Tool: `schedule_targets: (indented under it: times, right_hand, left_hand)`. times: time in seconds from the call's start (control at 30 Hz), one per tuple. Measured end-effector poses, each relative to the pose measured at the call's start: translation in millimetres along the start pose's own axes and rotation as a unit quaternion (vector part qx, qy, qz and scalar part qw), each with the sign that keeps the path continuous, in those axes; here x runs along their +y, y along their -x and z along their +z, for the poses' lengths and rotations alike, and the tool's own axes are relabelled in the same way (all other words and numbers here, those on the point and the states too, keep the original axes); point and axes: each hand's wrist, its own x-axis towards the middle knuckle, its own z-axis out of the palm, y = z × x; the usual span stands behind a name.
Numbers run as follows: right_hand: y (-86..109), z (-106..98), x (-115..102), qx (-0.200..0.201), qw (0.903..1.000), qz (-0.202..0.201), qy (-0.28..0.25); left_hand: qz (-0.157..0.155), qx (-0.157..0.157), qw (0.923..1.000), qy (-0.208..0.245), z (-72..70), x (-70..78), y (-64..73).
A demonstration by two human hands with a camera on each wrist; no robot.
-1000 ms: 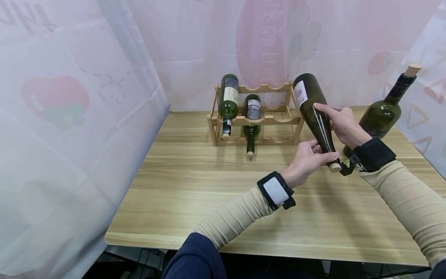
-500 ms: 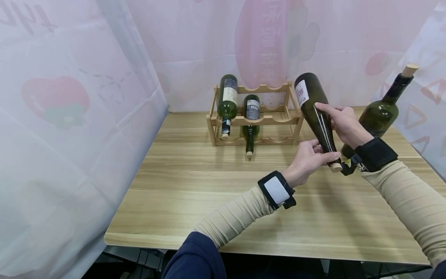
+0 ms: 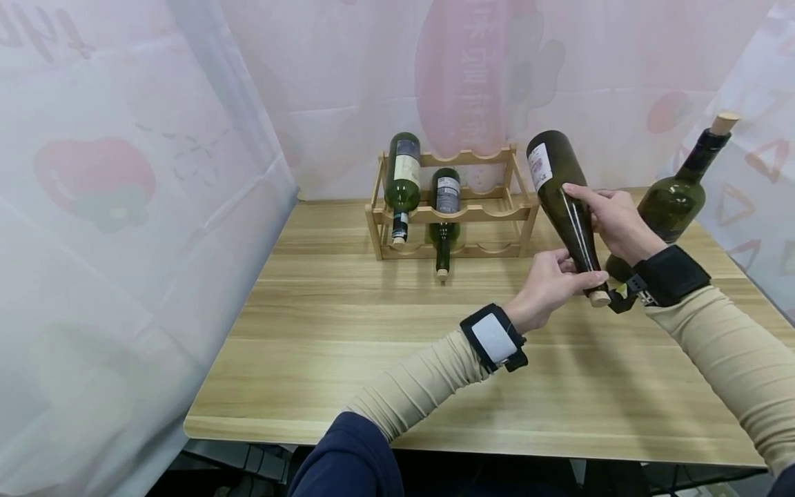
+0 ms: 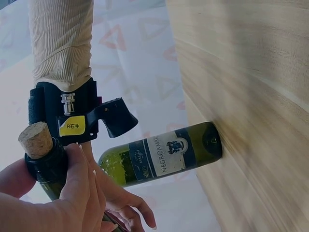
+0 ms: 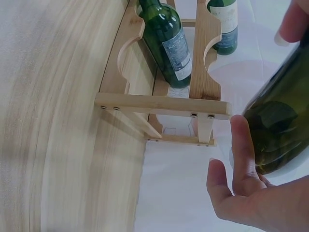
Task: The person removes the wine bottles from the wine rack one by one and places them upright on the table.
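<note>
Both hands hold a dark green corked wine bottle above the table, tilted with its base up and away and its cork toward the person. My left hand pinches its neck just behind the cork. Around the bottle's body, my right hand grips from the right side, thumb on top. To the left stands a wooden wine rack. One green bottle lies in its upper tier at the left end, and another bottle lies lower, beside it, both with corks facing the person.
Another corked wine bottle stands upright on the table behind the right wrist; its label shows in the left wrist view. The wooden table ends at a front edge near the person. Printed white curtains hang behind and at both sides.
The head view has shifted slightly to the right, so the rack appears a little further left. Both hands keep their hold on the bottle, which has barely moved.
</note>
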Motion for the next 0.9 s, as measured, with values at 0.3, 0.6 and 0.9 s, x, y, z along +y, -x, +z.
schedule_targets:
  times: [0.3, 0.6, 0.9]
  right_hand:
    - [2.2, -3.1, -0.1, -0.003, 1.0, 0.004, 0.009]
    - [3.1, -6.5, 1.6, -0.001, 1.0, -0.005, -0.002]
    - [6.6, -10.2, 3.1, 0.01, 0.9999, 0.004, 0.008]
  left_hand:
    - [-0.002, -0.001, 1.0, -0.001, 1.8, -1.8, -0.1]
    - [-0.007, -0.003, 0.9999, -0.01, 3.9, -2.6, 0.0]
    - [-0.01, -0.009, 0.9999, -0.005, 5.8, -6.6, -1.2]
